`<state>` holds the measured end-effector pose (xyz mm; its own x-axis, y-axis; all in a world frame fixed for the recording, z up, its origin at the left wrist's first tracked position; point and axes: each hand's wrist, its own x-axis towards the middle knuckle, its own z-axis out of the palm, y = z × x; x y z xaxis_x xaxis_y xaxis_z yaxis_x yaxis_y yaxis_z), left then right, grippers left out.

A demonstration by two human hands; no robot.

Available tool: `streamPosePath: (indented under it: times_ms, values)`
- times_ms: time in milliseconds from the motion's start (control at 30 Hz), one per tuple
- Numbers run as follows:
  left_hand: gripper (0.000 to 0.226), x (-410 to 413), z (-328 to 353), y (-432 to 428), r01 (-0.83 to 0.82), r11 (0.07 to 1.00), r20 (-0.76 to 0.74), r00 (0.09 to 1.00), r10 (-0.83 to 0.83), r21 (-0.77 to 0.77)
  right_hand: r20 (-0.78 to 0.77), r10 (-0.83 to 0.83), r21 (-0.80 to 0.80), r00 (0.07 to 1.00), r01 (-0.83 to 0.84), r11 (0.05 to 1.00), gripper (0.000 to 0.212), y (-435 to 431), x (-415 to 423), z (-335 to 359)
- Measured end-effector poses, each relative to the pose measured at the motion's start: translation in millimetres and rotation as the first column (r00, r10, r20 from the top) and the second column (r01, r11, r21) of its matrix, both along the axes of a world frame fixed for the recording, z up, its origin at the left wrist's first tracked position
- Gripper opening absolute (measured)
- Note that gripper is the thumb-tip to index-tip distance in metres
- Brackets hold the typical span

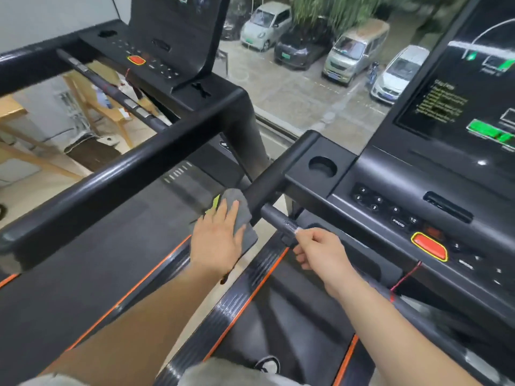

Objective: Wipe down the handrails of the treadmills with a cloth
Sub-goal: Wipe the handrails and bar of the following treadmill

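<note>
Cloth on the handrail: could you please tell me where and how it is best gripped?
Come from above and grip the cloth where it lies over the round handrail, curling fingers down both sides. The left hand lies flat on it; the right hand holds the thin bar.

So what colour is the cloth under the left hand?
The cloth is grey, a yellow-green bit at its edge; head view.

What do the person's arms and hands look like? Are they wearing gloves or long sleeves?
No gloves and no long sleeves. The bare left hand and bare right hand show no rings that I can see, and neither wrist has a watch or band. The left forearm and right forearm are uncovered down to the picture's bottom edge; no sleeve edge shows.
</note>
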<state>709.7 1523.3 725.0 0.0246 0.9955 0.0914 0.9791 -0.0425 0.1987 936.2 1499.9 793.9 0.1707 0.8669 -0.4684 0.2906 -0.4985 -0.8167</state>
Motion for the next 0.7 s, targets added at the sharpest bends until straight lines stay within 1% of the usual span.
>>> streamPosePath:
  times_ms: [33,67,100,133,167,200,233,267,300,367,400,467,533,567,600,633,700]
  values:
    - [0.058,2.6,1.7,4.2,-0.024,0.999,0.155,0.988,0.019,0.030,0.035,0.000,0.023,0.999,0.000,1.000,0.025,0.9,14.1,-0.1]
    - [0.060,6.5,5.1,7.3,-0.039,0.998,0.317,0.948,0.024,0.041,0.085,-0.001,0.052,0.996,-0.004,0.999,0.024,1.5,27.3,0.0]
    - [0.060,12.5,10.1,9.6,-0.033,0.999,0.458,0.889,0.011,0.040,0.146,-0.009,0.097,0.989,-0.005,0.995,0.022,1.9,39.7,-1.8]
    - [0.058,20.2,15.6,12.5,-0.008,0.998,0.554,0.832,-0.026,0.058,0.207,-0.012,0.135,0.978,-0.016,0.991,0.021,1.8,49.4,-2.0]
    - [0.056,30.7,20.2,15.8,0.028,0.995,0.594,0.800,-0.083,0.101,0.255,-0.024,0.171,0.967,-0.021,0.985,0.019,1.3,57.7,-2.5]
    - [0.056,43.0,23.0,19.3,0.074,0.986,0.584,0.798,-0.148,0.148,0.295,-0.033,0.189,0.955,-0.024,0.982,0.012,0.1,64.2,-2.2]
    - [0.057,55.6,21.8,24.4,0.140,0.973,0.534,0.817,-0.217,0.182,0.335,-0.019,0.184,0.942,-0.045,0.982,0.003,-0.3,70.8,-3.3]
    - [0.060,67.7,18.1,29.5,0.223,0.958,0.456,0.844,-0.283,0.182,0.402,0.025,0.151,0.915,-0.093,0.984,0.018,-0.2,77.1,-3.8]
    - [0.063,78.1,10.4,36.3,0.309,0.941,0.359,0.870,-0.338,0.136,0.468,0.106,0.084,0.877,-0.164,0.983,0.037,0.1,84.8,-7.0]
    - [0.066,90.0,-5.5,49.3,0.438,0.899,0.166,0.884,-0.436,0.027,0.538,0.250,-0.099,0.805,-0.235,0.967,0.069,0.2,98.4,-7.0]
    - [0.062,90.5,-11.3,57.1,0.478,0.879,0.102,0.874,-0.476,0.005,0.540,0.303,-0.183,0.785,-0.242,0.953,0.080,-0.4,104.4,-6.1]
    - [0.056,84.7,-18.9,72.3,0.529,0.848,0.049,0.848,-0.527,-0.036,0.530,0.360,-0.293,0.768,-0.233,0.927,0.091,-1.6,113.9,-7.6]
    - [0.058,79.3,-23.8,88.7,0.589,0.803,-0.055,0.802,-0.595,-0.091,0.552,0.399,-0.363,0.732,-0.220,0.905,0.091,-4.0,118.3,-7.8]
    - [0.059,80.7,-22.4,94.7,0.594,0.795,-0.105,0.789,-0.606,-0.126,0.568,0.415,-0.387,0.711,-0.215,0.897,0.088,-5.2,119.8,-9.0]
    - [0.059,87.0,-19.4,97.1,0.575,0.806,-0.133,0.796,-0.591,-0.137,0.583,0.426,-0.403,0.692,-0.209,0.891,0.083,-7.0,120.2,-9.9]
    - [0.055,97.7,-16.2,95.5,0.539,0.835,-0.154,0.820,-0.551,-0.113,0.602,0.425,-0.406,0.676,-0.199,0.892,0.076,-9.1,120.7,-11.4]
    - [0.042,119.7,-10.7,81.3,0.439,0.898,-0.119,0.894,-0.433,0.034,0.630,0.395,-0.401,0.669,-0.156,0.903,0.061,-13.2,120.9,-14.5]
